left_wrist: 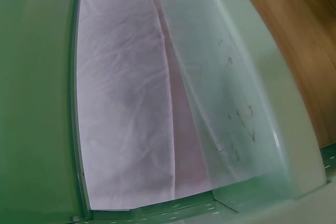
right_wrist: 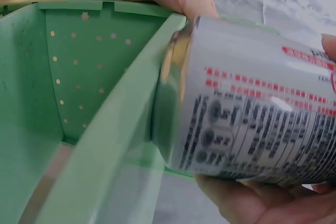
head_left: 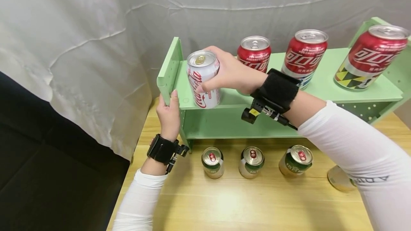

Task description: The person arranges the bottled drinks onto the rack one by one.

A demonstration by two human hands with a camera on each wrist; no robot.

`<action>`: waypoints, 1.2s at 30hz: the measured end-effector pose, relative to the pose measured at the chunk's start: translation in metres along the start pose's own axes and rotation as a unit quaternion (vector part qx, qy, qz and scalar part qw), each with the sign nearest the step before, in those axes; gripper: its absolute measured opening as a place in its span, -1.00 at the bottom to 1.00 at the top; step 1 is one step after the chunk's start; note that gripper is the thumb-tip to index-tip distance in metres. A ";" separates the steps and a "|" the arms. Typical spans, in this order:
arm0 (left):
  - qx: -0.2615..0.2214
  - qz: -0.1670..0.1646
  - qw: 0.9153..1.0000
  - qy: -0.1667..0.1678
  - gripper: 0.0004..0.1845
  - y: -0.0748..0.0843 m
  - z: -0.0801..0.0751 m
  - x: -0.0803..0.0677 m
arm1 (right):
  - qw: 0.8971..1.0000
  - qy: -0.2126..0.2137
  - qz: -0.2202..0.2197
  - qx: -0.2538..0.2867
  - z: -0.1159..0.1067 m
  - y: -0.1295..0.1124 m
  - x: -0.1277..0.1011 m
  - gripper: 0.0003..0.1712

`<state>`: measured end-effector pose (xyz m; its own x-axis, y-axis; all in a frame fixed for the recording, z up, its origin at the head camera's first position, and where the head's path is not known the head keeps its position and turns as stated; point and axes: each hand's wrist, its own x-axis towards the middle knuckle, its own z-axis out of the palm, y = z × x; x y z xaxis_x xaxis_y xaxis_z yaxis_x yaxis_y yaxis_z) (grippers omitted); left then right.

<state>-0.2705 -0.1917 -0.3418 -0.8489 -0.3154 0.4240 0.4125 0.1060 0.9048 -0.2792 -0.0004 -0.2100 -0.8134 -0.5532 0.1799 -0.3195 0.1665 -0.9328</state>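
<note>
Right hand [head_left: 232,72] grips the white-and-red aluminium drink can [head_left: 203,79] at the left end of the pale green wooden shelf's [head_left: 353,92] top board. Left hand [head_left: 169,115] lies flat-fingered, bracing the shelf's left side panel. Set the base fully flat before letting go.

The can [head_left: 203,79] between the right hand's fingers [head_left: 210,85] stands on the shelf [head_left: 324,88] at its left end, just right of the side panel [head_left: 169,68] that the left hand's fingers [head_left: 173,99] touch. Three more cans [head_left: 303,58] stand on the shelf further right. Below and in front of the fingers, four cans [head_left: 251,162] sit in a row on the counter [head_left: 224,206].
</note>
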 end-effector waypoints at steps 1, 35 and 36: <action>0.001 -0.002 1.000 0.001 -0.60 0.000 0.000 0.000 | 1.000 0.001 0.000 0.002 0.000 0.001 0.001 -0.17; -0.018 0.003 1.000 -0.008 -0.55 0.007 0.001 0.000 | 0.997 0.043 0.041 0.055 0.006 0.012 0.014 -0.13; -0.017 0.003 1.000 -0.010 -0.55 0.007 0.002 -0.001 | 0.997 0.044 0.043 0.057 0.006 0.012 0.013 -0.13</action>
<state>-0.2677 -0.1892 -0.3356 -0.8529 -0.2964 0.4297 0.4278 0.0748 0.9008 -0.2907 -0.0105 -0.2209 -0.8762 -0.4668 0.1198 -0.1942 0.1144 -0.9743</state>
